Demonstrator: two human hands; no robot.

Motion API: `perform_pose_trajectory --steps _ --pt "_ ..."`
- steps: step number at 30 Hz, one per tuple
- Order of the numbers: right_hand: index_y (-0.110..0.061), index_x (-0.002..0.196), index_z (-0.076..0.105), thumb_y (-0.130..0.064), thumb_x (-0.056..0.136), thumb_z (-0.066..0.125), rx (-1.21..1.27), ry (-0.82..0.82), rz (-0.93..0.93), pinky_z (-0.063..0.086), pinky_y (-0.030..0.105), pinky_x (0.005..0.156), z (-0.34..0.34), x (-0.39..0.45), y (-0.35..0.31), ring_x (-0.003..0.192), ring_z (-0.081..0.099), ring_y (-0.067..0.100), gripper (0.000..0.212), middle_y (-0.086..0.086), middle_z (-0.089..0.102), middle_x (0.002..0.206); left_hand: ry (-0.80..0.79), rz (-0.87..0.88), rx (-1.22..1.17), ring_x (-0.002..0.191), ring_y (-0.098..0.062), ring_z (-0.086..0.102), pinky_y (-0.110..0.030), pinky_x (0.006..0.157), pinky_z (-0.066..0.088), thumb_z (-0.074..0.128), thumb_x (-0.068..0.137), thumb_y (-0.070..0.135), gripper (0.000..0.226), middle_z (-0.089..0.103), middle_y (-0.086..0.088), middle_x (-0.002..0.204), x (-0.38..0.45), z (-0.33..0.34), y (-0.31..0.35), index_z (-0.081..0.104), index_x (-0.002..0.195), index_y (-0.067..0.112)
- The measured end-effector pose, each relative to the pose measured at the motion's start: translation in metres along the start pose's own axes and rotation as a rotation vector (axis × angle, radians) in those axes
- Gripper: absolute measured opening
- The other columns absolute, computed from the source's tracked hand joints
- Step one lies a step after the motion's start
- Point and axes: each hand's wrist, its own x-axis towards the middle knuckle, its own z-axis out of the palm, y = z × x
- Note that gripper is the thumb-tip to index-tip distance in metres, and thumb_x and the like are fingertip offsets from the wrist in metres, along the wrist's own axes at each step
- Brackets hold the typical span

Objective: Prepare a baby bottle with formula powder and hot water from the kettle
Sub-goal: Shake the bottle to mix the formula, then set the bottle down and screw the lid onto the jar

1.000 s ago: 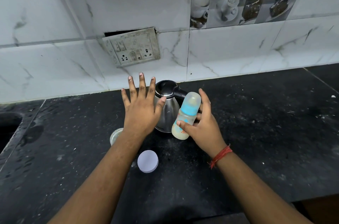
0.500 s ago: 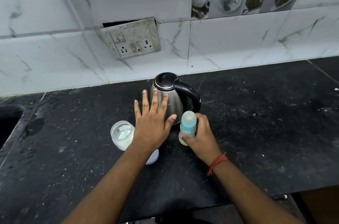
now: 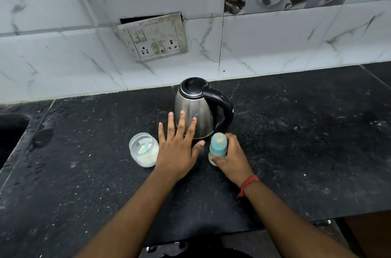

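My right hand [image 3: 231, 157] has its fingers curled around the baby bottle [image 3: 218, 147], which stands upright on the black worktop [image 3: 296, 141] just in front of the kettle [image 3: 196, 109], toward the middle of the worktop and well back from its front edge. The bottle is capped with its blue collar and cloudy cover on, and pale liquid shows low inside it, so I judge the mixing is done and I am setting the finished bottle down. My left hand [image 3: 179, 147] is spread flat with straight fingers, holding nothing, hovering between the bottle and the open powder jar [image 3: 143, 149]; whether it touches the worktop I cannot tell. The jar sits just beside my left hand, toward the worktop's left end, with white powder in it and no lid on. The kettle's lid is closed and its handle points right. What is left, I think, is letting go of the bottle without tipping it and finding the lid to close the jar, which I cannot see from here.
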Motion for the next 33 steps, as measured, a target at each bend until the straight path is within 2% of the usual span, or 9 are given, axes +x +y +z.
perform_pose_trajectory --steps 3,8,11,15,18,21,24,28,33 --pt "-0.023 0.118 0.048 -0.014 0.077 0.085 0.011 -0.025 0.003 0.042 0.004 0.081 0.000 -0.002 0.002 0.100 0.057 0.002 0.056 -0.007 0.053 0.112 -0.008 0.006 0.005 0.159 -0.037 -0.015 -0.064 0.126 0.003 -0.001 0.099 0.070 0.080 -0.004 -0.008 0.174 -0.002 0.001 0.002 0.010 0.165 0.027" --pt "-0.021 0.124 0.049 -0.014 0.077 0.085 0.004 -0.059 -0.014 0.041 0.003 0.086 -0.003 -0.003 0.005 0.106 0.054 -0.004 0.060 -0.007 0.054 0.117 -0.014 0.016 0.003 0.158 -0.037 -0.017 -0.063 0.127 0.001 0.009 0.101 0.067 0.075 -0.007 -0.008 0.174 -0.003 0.002 0.004 0.007 0.165 0.028" --pt "-0.026 0.128 0.047 -0.017 0.075 0.086 -0.001 -0.095 -0.009 0.046 0.016 0.097 -0.005 -0.002 0.007 0.112 0.054 -0.002 0.067 -0.009 0.054 0.122 -0.016 0.015 0.008 0.158 -0.036 -0.017 -0.062 0.127 0.001 0.010 0.101 0.067 0.075 -0.007 -0.008 0.174 -0.003 0.002 0.004 0.007 0.165 0.028" --pt "-0.025 0.144 0.039 -0.029 0.072 0.089 -0.036 -0.124 -0.006 0.038 0.028 0.111 -0.007 -0.004 0.015 0.130 0.046 0.008 0.088 -0.010 0.045 0.140 -0.019 0.018 0.013 0.158 -0.036 -0.017 -0.061 0.127 0.001 0.008 0.101 0.067 0.075 -0.007 -0.008 0.173 -0.004 0.003 0.003 0.006 0.165 0.028" --pt "-0.019 0.153 0.031 -0.043 0.083 0.078 -0.129 -0.053 -0.029 0.032 0.037 0.119 -0.013 -0.010 0.021 0.143 0.036 0.015 0.088 -0.001 0.039 0.154 -0.009 0.016 0.015 0.159 -0.037 -0.014 -0.062 0.127 0.002 0.009 0.101 0.067 0.075 -0.005 -0.009 0.174 -0.005 0.003 0.003 0.009 0.165 0.027" --pt "-0.018 0.158 0.021 -0.060 0.092 0.056 -0.375 0.084 -0.149 0.020 0.052 0.124 -0.019 -0.016 0.022 0.154 0.020 0.022 0.086 0.005 0.028 0.165 -0.017 0.017 0.023 0.158 -0.036 -0.016 -0.062 0.127 0.001 0.005 0.101 0.068 0.076 -0.008 -0.008 0.173 -0.006 0.003 0.003 0.005 0.165 0.028" --pt "-0.020 0.161 0.012 -0.069 0.094 0.039 -0.562 0.151 -0.187 0.007 0.055 0.125 -0.024 -0.018 0.013 0.158 0.001 0.023 0.088 0.004 0.008 0.171 -0.006 0.013 0.028 0.159 -0.037 -0.014 -0.064 0.127 0.003 0.006 0.101 0.068 0.075 -0.006 -0.008 0.174 -0.006 0.001 0.005 0.007 0.165 0.028" --pt "-0.019 0.162 0.008 -0.075 0.095 0.029 -0.662 0.154 -0.241 0.009 0.061 0.123 -0.029 -0.016 -0.008 0.158 -0.004 0.027 0.090 0.007 0.000 0.171 0.028 0.011 0.042 0.160 -0.039 -0.007 -0.066 0.125 0.006 0.011 0.102 0.066 0.075 0.001 -0.010 0.174 -0.006 -0.002 0.004 0.013 0.165 0.026" --pt "-0.017 0.162 0.011 -0.074 0.096 0.024 -0.648 0.163 -0.383 0.012 0.061 0.123 -0.025 -0.012 -0.049 0.158 -0.001 0.029 0.088 0.008 0.002 0.171 0.079 -0.028 0.038 0.160 -0.041 0.000 -0.067 0.125 0.008 0.017 0.103 0.065 0.074 0.009 -0.013 0.173 -0.008 -0.011 -0.008 0.022 0.164 0.023"
